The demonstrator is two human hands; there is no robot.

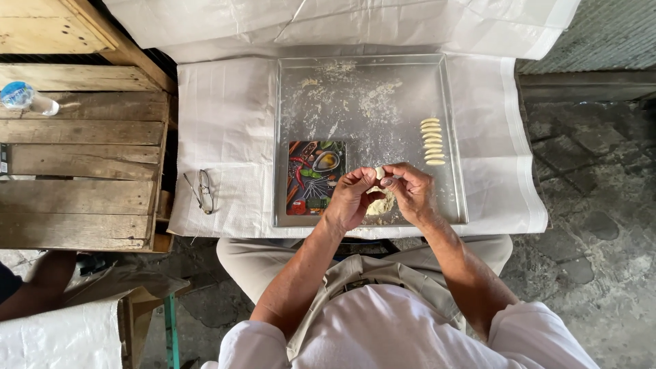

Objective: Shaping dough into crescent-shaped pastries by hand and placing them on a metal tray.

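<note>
Far left: bottle point(26, 98) lying on a wooden pallet point(82, 157), someone else's arm point(37, 287) below it at frame edge. Glasses point(203, 191) sit on the white cloth point(225, 123), just left of the tray point(372, 75). Tray is metal, floured, and holds a small printed board point(316, 178) at its near-left. Left hand point(350, 198) and right hand point(410, 193) meet over the tray's near edge, fingertips together, both pinching a small dough piece point(378, 172) between them; neither hand clearly nearer, piece sits at the meeting point, too small to call a long axis. Directly under the hands lies the dough lump point(380, 205) on the tray, partly hidden by them. Up and right of the right hand: row of shaped pieces point(432, 142), stacked in a column running away from the person, each piece's long axis crosswise. Right hand is the nearer one to that row. Bare floured tray between hands and row, nothing in between.
</note>
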